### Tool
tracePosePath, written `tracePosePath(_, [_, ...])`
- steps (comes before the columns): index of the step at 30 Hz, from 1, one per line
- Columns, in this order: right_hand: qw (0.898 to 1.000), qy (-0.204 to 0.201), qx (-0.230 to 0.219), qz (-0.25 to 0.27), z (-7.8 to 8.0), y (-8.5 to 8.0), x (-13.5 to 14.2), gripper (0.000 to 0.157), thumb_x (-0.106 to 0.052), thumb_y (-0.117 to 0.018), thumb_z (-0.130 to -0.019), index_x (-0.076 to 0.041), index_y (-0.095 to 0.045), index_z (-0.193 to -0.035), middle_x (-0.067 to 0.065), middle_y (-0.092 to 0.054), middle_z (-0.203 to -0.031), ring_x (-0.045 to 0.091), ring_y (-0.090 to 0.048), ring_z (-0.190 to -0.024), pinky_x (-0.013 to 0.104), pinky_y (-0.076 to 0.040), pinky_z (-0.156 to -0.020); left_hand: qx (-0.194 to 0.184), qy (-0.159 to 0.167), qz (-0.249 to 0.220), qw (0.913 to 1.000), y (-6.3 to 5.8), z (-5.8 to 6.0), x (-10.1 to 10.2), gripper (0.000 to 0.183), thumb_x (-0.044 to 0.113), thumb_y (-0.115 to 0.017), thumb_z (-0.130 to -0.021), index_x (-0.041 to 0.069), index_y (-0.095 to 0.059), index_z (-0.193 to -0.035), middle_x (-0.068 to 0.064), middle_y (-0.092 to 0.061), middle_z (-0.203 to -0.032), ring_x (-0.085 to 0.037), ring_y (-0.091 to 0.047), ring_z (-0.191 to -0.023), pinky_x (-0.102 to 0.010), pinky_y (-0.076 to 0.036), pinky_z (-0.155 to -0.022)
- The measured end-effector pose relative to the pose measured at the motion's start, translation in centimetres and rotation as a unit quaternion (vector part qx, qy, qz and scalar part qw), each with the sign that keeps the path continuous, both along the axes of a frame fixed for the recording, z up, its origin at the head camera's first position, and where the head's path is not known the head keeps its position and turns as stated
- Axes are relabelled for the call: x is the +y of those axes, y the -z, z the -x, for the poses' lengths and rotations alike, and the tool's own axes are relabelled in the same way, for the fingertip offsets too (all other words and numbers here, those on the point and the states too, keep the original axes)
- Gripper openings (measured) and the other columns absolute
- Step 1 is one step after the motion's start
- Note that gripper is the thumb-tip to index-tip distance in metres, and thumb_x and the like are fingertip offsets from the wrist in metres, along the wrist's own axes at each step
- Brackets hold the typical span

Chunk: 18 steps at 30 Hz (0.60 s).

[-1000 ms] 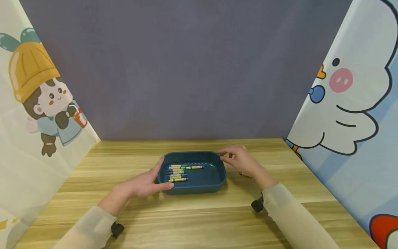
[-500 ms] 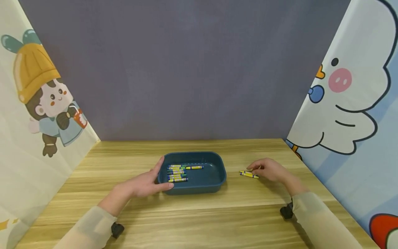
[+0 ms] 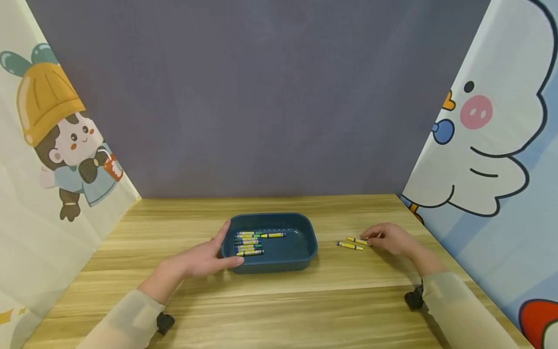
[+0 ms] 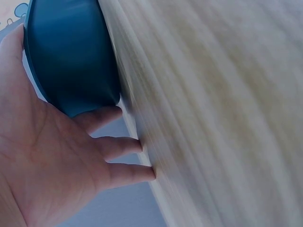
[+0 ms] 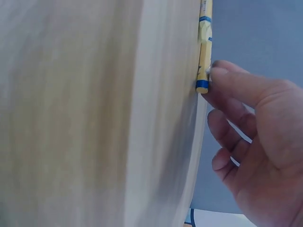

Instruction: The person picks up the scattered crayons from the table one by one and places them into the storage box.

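Note:
A dark blue box (image 3: pixel 279 265) stands on the table, with several yellow-wrapped crayons (image 3: pixel 248 241) lined up at its left end and one more crayon (image 3: pixel 273 235) beside them. My left hand (image 3: pixel 196 257) rests against that end, its thumb and index finger spread along the rim. In the left wrist view, straight fingers (image 4: pixel 128 174) reach past the box wall (image 4: pixel 71 52). Right of the box, my right hand (image 3: pixel 390 240) pinches the end of a yellow crayon (image 3: pixel 356 240) low at the tabletop. A second yellow crayon (image 3: pixel 349 246) lies just left of it.
The wooden table (image 3: pixel 279 310) meets a grey panel (image 3: pixel 270 106) at its back edge. Printed cartoon sheets slope up along the left and right sides. Small black devices (image 3: pixel 414 296) are strapped at both wrists.
My right hand has moved from the box's right rim to the two crayons on the table. It has drawn one crayon slightly right, apart from the other. My left hand keeps its place.

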State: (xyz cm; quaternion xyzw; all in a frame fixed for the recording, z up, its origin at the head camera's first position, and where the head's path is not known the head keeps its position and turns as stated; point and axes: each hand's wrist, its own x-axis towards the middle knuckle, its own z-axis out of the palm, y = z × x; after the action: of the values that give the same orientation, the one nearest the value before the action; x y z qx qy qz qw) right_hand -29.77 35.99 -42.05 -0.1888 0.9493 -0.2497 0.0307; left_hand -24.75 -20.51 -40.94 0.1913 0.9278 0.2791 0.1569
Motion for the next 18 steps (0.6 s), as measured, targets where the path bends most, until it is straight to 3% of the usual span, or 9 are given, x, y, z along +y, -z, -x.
tracePosePath(4, [1.000, 0.004, -0.013, 0.002, -0.1, 0.1, 0.1, 0.026, -0.015, -0.077, -0.102, -0.011, -0.082, -0.127, 0.006, -0.082, -0.115, 0.011, -0.063, -0.084, 0.029, -0.052, -0.069, 0.000, 0.000, 0.002, 1.0000, 0.0, 0.0, 0.0, 0.123, 0.076, -0.061, -0.101, 0.022, 0.021, -0.175, -0.036, -0.027, -0.174, -0.051, -0.045, -0.156, -0.065, -0.036, -0.128])
tracePosePath(8, [1.000, -0.012, -0.003, 0.001, 0.0, 0.3, -0.2, 0.028, -0.014, -0.078, -0.102, -0.013, -0.082, -0.130, 0.011, -0.079, -0.122, 0.014, -0.066, -0.097, 0.028, -0.054, -0.077, -0.003, -0.001, 0.002, 1.0000, 0.0, -0.1, 0.0, 0.123, 0.076, -0.061, -0.101, 0.023, 0.022, -0.175, -0.035, -0.027, -0.175, -0.051, -0.044, -0.157, -0.065, -0.036, -0.128])
tracePosePath(12, [1.000, -0.019, -0.011, 0.022, 0.2, 0.3, -0.6, 0.031, -0.015, -0.072, -0.107, -0.017, -0.080, -0.136, 0.009, -0.073, -0.118, 0.014, -0.060, -0.093, 0.029, -0.051, -0.075, -0.006, 0.001, -0.001, 1.0000, 0.1, -0.1, 0.0, 0.123, 0.077, -0.061, -0.100, 0.024, 0.022, -0.175, -0.035, -0.029, -0.174, -0.051, -0.045, -0.156, -0.065, -0.036, -0.128])
tracePosePath(18, [0.999, -0.029, -0.003, 0.045, 0.3, -1.6, -3.1, 0.032, -0.022, -0.066, -0.111, -0.023, -0.076, -0.142, 0.003, -0.070, -0.118, 0.015, -0.058, -0.093, 0.032, -0.049, -0.073, 0.002, -0.002, 0.008, 1.0000, 0.1, 0.1, 0.0, 0.123, 0.078, -0.059, -0.100, 0.024, 0.021, -0.175, -0.034, -0.025, -0.176, -0.052, -0.040, -0.158, -0.066, -0.035, -0.128])
